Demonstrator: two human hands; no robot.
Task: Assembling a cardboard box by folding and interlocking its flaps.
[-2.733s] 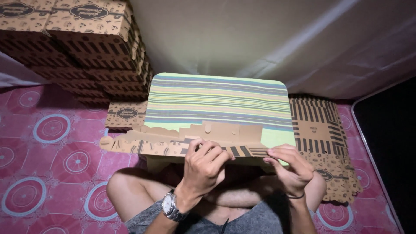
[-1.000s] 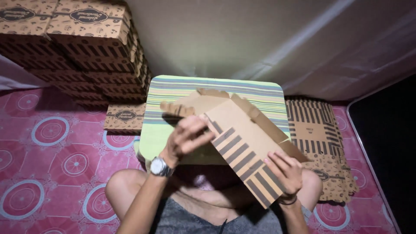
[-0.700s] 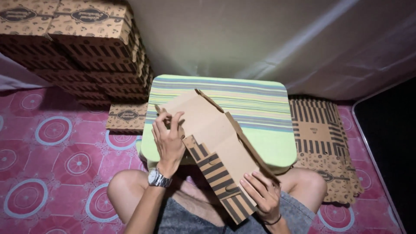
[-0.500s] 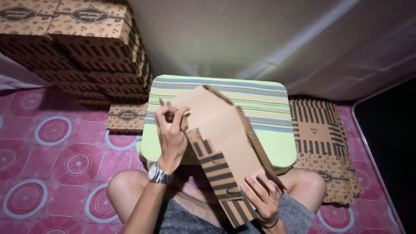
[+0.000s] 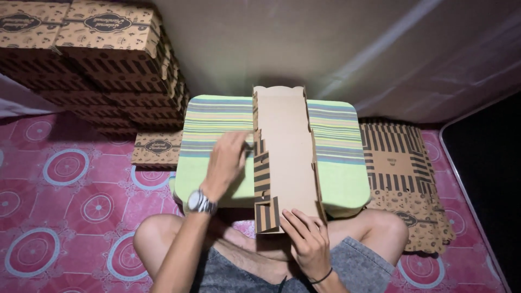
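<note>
- On the striped tabletop (image 5: pixel 336 184) a half-folded box (image 5: pixel 285 157) lies lengthwise, plain inside up, near end over the lap.
- Left hand (image 5: pixel 228 163) presses the box's striped left wall, fingers curled on it.
- Right hand (image 5: pixel 308 244) pinches the near end, thumb on top.
- Left rear: stack of folded boxes (image 5: pixel 103 59).
- Right, on the pink mat (image 5: pixel 59 190): flat blanks (image 5: pixel 404 179), well clear.

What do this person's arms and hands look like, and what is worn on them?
Both forearms are bare, with no sleeves and no gloves. The left hand has a silver metal wristwatch at the wrist. The right hand has a thin dark band around the wrist. No rings can be made out.
</note>
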